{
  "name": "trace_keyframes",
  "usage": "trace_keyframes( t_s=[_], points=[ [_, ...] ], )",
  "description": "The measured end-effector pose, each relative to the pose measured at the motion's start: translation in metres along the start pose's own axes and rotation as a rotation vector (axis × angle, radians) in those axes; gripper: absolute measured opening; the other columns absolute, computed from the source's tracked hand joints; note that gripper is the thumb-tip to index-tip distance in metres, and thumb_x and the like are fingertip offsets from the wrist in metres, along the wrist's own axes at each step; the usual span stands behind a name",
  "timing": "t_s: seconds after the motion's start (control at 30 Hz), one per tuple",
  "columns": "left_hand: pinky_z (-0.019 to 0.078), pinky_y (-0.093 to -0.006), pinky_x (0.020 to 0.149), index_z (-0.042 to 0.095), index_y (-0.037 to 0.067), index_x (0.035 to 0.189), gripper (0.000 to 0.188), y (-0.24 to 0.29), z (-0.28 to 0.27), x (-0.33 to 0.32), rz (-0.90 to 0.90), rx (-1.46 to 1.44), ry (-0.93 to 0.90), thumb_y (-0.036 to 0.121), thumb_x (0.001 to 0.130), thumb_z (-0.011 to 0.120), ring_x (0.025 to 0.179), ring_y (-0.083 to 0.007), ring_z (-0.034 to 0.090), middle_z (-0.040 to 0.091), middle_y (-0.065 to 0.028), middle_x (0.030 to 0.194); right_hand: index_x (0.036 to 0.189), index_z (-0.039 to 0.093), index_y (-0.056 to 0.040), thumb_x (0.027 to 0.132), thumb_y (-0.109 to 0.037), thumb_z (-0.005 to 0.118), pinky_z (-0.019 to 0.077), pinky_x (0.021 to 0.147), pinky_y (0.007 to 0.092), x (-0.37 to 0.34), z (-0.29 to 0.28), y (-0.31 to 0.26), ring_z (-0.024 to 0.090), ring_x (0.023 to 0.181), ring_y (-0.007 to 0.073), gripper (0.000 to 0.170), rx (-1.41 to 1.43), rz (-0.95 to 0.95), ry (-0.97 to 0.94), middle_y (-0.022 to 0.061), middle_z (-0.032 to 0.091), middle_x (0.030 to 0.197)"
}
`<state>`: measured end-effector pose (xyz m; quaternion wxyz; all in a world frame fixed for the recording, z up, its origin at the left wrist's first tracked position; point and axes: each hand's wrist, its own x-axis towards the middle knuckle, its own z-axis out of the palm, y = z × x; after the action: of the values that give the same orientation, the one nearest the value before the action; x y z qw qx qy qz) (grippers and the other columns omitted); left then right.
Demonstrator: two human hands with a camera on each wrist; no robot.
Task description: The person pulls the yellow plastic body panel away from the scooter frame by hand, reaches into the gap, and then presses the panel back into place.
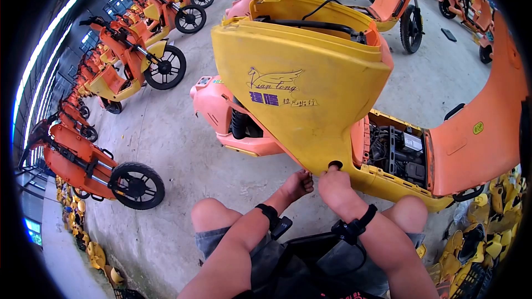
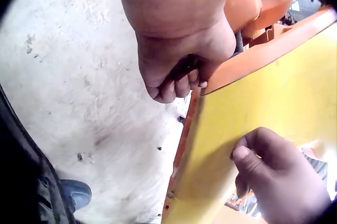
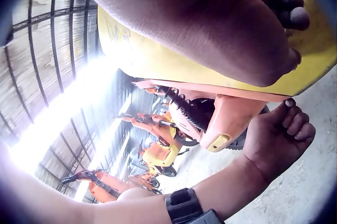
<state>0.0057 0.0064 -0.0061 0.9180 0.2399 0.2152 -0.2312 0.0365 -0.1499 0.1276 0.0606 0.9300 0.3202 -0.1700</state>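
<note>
A scooter's large yellow body shell (image 1: pixel 288 72), printed with a winged logo, stands tilted up in front of me, orange trim (image 2: pixel 263 56) running along its edge. My left hand (image 1: pixel 297 184) is curled by the shell's lower corner, its thumb right at the trim's end. Its fingers fold into the palm, and the inside is hidden. Close to its right, my right hand (image 1: pixel 334 184) pinches at a round black plug (image 1: pixel 335 164) low on the shell. Thumb and forefinger of the right hand (image 2: pixel 279 176) press together against the yellow surface in the left wrist view.
An open bay with wiring and a battery box (image 1: pixel 412 142) lies to the right, beside a raised orange panel (image 1: pixel 476 127). An orange scooter (image 1: pixel 83 158) stands left, with rows of others behind. Yellow parts (image 1: pixel 493 232) are heaped at right.
</note>
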Motion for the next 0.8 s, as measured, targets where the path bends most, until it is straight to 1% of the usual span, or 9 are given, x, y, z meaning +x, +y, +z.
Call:
trace_keyframes(
  t_s=[0.03,0.2,0.27,0.37,0.47,0.67,0.73,0.77,0.8],
  points=[
    [0.0266,-0.0280,0.053,0.044,0.014,0.085,0.010,0.002,0.003,-0.003,-0.012,0.013,0.040,0.013,0.095,0.045,0.055,-0.0130,0.028,0.031,0.0028,0.063,0.107,0.065,-0.0010,0.085,-0.017,0.055,0.0544,0.069,0.0348,-0.001,-0.001,0.000,0.066,0.095,0.0258,0.029,-0.009,-0.010,0.001,0.0181,0.066,0.103],
    [0.0265,-0.0279,0.053,0.045,0.013,0.085,0.010,0.003,0.005,-0.005,-0.021,-0.033,0.021,0.013,0.095,0.044,0.054,-0.0128,0.027,0.028,0.0028,0.062,0.107,0.065,-0.0009,0.085,-0.017,0.056,0.0543,0.067,0.0349,-0.003,-0.007,-0.002,0.066,0.094,0.0262,0.029,-0.005,0.012,-0.002,0.0188,0.066,0.103],
    [0.0265,-0.0280,0.053,0.045,0.012,0.085,0.010,0.003,0.008,-0.007,-0.023,-0.053,0.024,0.013,0.095,0.044,0.054,-0.0127,0.027,0.027,0.0029,0.062,0.107,0.065,-0.0012,0.084,-0.017,0.056,0.0543,0.067,0.0351,-0.006,-0.013,-0.002,0.067,0.091,0.0265,0.029,0.003,-0.007,-0.011,0.0190,0.066,0.104],
    [0.0261,-0.0273,0.052,0.044,0.011,0.084,0.011,0.002,0.008,-0.007,-0.040,-0.102,0.032,0.014,0.095,0.044,0.052,-0.0120,0.025,0.025,0.0036,0.061,0.107,0.064,-0.0015,0.085,-0.017,0.056,0.0543,0.067,0.0353,-0.002,-0.006,-0.001,0.067,0.088,0.0261,0.028,-0.012,-0.024,0.016,0.0191,0.065,0.104],
    [0.0259,-0.0267,0.051,0.044,0.010,0.083,0.013,0.002,0.004,-0.006,-0.065,-0.145,-0.025,0.015,0.095,0.044,0.050,-0.0114,0.025,0.024,0.0043,0.059,0.108,0.064,-0.0015,0.085,-0.018,0.056,0.0543,0.068,0.0354,-0.002,-0.006,0.000,0.068,0.086,0.0259,0.029,-0.001,-0.011,-0.003,0.0194,0.065,0.104],
    [0.0258,-0.0269,0.049,0.044,0.011,0.077,0.018,0.000,0.003,-0.004,-0.071,-0.202,0.005,0.017,0.094,0.046,0.047,-0.0119,0.026,0.028,0.0042,0.056,0.109,0.064,-0.0018,0.085,-0.019,0.056,0.0544,0.069,0.0356,0.000,-0.004,-0.001,0.068,0.088,0.0268,0.030,0.007,0.011,-0.016,0.0194,0.064,0.105],
    [0.0292,-0.0276,0.052,0.045,0.011,0.076,0.020,-0.005,0.007,-0.005,-0.032,-0.215,-0.030,0.018,0.094,0.046,0.050,-0.0133,0.031,0.032,0.0025,0.057,0.108,0.064,-0.0019,0.085,-0.019,0.056,0.0544,0.069,0.0355,-0.006,-0.018,-0.001,0.068,0.088,0.0267,0.030,0.020,-0.008,-0.035,0.0191,0.064,0.106],
    [0.0292,-0.0276,0.052,0.045,0.011,0.076,0.020,-0.008,0.010,-0.004,-0.032,-0.216,-0.035,0.018,0.094,0.046,0.050,-0.0133,0.031,0.032,0.0025,0.057,0.108,0.064,-0.0020,0.085,-0.019,0.056,0.0544,0.069,0.0355,-0.008,-0.023,0.001,0.068,0.088,0.0267,0.029,0.032,-0.028,-0.056,0.0189,0.064,0.106],
    [0.0312,-0.0283,0.054,0.046,0.011,0.078,0.018,-0.011,0.014,-0.004,-0.015,-0.197,0.006,0.019,0.094,0.047,0.053,-0.0141,0.034,0.035,0.0014,0.060,0.108,0.064,-0.0020,0.085,-0.019,0.056,0.0544,0.069,0.0355,-0.008,-0.022,0.002,0.068,0.088,0.0267,0.029,0.028,-0.025,-0.055,0.0189,0.064,0.106]
  ],
)
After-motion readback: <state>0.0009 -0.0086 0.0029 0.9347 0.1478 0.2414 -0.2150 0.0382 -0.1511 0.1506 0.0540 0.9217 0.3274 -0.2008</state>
